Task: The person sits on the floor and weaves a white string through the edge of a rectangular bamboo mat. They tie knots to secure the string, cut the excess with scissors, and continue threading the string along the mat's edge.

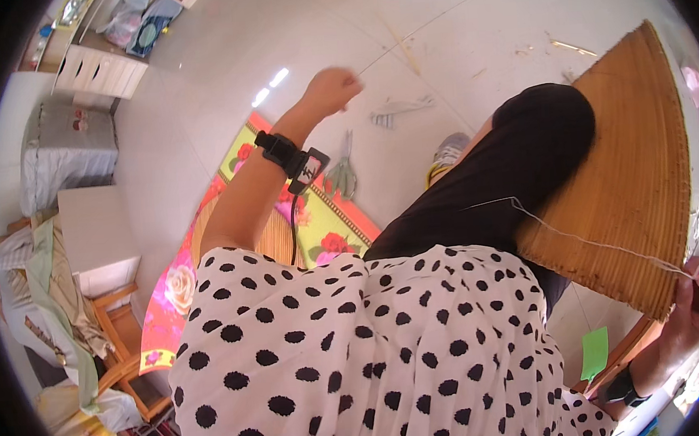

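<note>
My left hand [334, 89] is raised over the floor, its fingers curled closed and slightly blurred; anything inside it is hidden. At the far right, my right hand [694, 295] pinches a white thread [590, 242] beside the lower corner of a brown, fan-shaped piece of bundled stalks [628, 142]. That piece leans against my black-trousered leg [484, 176]. The thread crosses its face and runs to my thigh, where a thin, straight, needle-like length [490, 202] lies at its end. Black straps with small devices circle both wrists.
Scissors [342, 176] with grey-green handles lie on the floor near a flowered mat [180, 290]. Beyond them is a crumpled pale cloth [397, 111]. Stalk scraps [572, 46] are scattered at the far right. A wooden chair [123, 339] and a covered box [69, 148] stand left.
</note>
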Demonstrator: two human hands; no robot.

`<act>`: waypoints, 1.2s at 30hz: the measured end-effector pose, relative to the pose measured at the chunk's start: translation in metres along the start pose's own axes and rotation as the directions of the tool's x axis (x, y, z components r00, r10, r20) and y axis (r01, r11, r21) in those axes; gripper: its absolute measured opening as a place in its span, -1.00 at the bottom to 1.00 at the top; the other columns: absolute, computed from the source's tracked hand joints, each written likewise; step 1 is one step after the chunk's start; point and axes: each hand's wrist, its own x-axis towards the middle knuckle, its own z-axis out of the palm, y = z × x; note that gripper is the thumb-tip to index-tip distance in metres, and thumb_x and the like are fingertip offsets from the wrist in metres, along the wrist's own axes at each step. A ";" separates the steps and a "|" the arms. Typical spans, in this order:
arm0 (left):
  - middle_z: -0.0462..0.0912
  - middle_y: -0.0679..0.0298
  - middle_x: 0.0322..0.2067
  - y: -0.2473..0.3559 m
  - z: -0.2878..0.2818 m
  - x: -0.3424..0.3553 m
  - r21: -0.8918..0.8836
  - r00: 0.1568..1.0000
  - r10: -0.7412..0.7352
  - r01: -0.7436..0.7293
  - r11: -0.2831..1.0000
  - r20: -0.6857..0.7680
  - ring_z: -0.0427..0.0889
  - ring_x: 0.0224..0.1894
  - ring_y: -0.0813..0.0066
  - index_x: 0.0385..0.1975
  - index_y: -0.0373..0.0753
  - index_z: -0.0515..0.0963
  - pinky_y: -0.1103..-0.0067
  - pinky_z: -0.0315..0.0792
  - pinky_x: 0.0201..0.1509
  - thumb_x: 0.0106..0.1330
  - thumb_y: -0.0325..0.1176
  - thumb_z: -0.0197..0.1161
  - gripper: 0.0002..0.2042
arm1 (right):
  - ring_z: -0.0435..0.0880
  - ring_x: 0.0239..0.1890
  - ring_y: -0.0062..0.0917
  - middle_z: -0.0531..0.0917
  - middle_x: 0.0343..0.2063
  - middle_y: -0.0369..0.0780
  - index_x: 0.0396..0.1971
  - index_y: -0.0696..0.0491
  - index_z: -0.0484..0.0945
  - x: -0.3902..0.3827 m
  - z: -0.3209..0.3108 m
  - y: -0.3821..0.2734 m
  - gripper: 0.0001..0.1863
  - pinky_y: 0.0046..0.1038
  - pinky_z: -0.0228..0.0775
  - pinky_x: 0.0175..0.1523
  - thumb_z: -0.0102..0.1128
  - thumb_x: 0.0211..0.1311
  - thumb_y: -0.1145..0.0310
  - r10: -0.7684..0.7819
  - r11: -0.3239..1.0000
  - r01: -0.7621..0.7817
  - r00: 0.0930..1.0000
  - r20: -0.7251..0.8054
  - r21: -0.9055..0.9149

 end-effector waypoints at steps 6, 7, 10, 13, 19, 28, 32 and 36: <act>0.65 -0.02 -0.47 -0.202 0.097 -0.057 0.513 0.922 -0.315 0.163 0.843 0.225 0.65 -0.43 0.07 -0.42 -0.35 0.62 0.31 0.52 -0.20 0.16 0.00 0.17 -0.57 | 0.50 -0.17 -0.68 0.55 -0.31 -0.33 -0.20 0.13 0.58 0.011 -0.026 0.000 -0.85 -0.57 0.27 0.00 0.03 0.32 0.53 0.022 0.997 -0.002 0.970 0.242 -0.081; 0.65 -0.03 -0.44 -0.209 0.115 -0.066 0.489 0.920 -0.333 0.197 0.850 0.208 0.64 -0.39 0.06 -0.40 -0.35 0.61 0.30 0.52 -0.18 0.15 -0.01 0.18 -0.58 | 0.49 -0.19 -0.69 0.54 -0.33 -0.33 -0.23 0.16 0.56 0.010 -0.026 -0.002 -0.87 -0.58 0.25 -0.01 0.02 0.31 0.55 0.045 0.995 -0.025 0.977 0.210 -0.098; 0.64 -0.06 -0.36 -0.221 0.167 -0.091 0.405 0.909 -0.386 0.296 0.865 0.160 0.63 -0.26 0.00 -0.33 -0.33 0.60 0.27 0.51 -0.12 0.13 -0.02 0.20 -0.58 | 0.48 -0.18 -0.66 0.53 -0.32 -0.30 -0.24 0.20 0.55 0.011 -0.025 -0.012 -0.87 -0.58 0.25 0.00 0.03 0.28 0.59 0.063 0.996 -0.045 0.970 0.234 -0.080; 0.64 -0.07 -0.29 -0.189 0.188 -0.081 0.449 0.920 -0.372 0.284 0.847 0.120 0.63 -0.20 -0.02 -0.24 -0.32 0.58 0.22 0.50 -0.10 0.21 -0.09 0.10 -0.62 | 0.43 -0.30 -0.66 0.50 -0.39 -0.29 -0.33 0.20 0.54 -0.004 0.002 -0.027 -0.88 -0.60 0.18 -0.15 0.05 0.15 0.63 0.102 0.991 -0.097 0.993 0.053 -0.092; 0.64 -0.02 -0.33 -0.226 0.200 -0.082 0.418 0.977 -0.167 0.098 0.903 0.133 0.61 -0.24 -0.04 -0.30 -0.24 0.59 0.21 0.51 -0.14 0.13 -0.20 0.16 -0.73 | 0.41 -0.60 -0.72 0.47 -0.55 -0.29 -0.51 0.23 0.52 0.007 0.049 -0.062 -0.92 -0.68 0.14 -0.58 0.15 -0.07 0.69 0.290 0.953 -0.297 0.950 -0.116 -0.055; 0.53 0.21 -0.32 -0.133 0.155 -0.013 -0.850 0.897 -0.145 0.441 0.287 0.417 0.57 -0.28 0.36 -0.19 -0.27 0.41 0.46 0.52 -0.20 0.17 -0.36 0.27 -0.73 | 0.52 -0.50 -0.77 0.61 -0.46 -0.28 -0.42 0.24 0.57 0.011 0.034 -0.051 -1.00 -0.73 0.34 -0.44 0.20 0.17 0.63 0.318 0.863 -0.318 0.946 0.066 0.394; 0.52 0.22 -0.26 0.033 0.095 0.007 -0.932 0.924 0.281 0.163 0.323 0.259 0.56 -0.23 0.38 -0.12 -0.25 0.38 0.48 0.50 -0.16 0.01 -0.35 0.44 -0.54 | 0.54 -0.51 -0.75 0.64 -0.43 -0.25 -0.38 0.25 0.58 0.007 0.034 -0.047 -0.97 -0.72 0.39 -0.43 0.20 0.19 0.60 0.290 0.891 -0.283 0.956 0.033 0.354; 0.53 0.30 -0.42 0.158 0.065 -0.037 -0.933 0.701 0.647 0.074 0.353 0.300 0.56 -0.41 0.48 -0.19 -0.26 0.42 0.55 0.48 -0.34 -0.17 -0.40 0.55 -0.48 | 0.57 -0.53 -0.73 0.66 -0.45 -0.24 -0.34 0.25 0.58 0.005 0.031 -0.044 -0.94 -0.71 0.41 -0.43 0.20 0.20 0.59 0.278 0.876 -0.264 0.960 0.025 0.403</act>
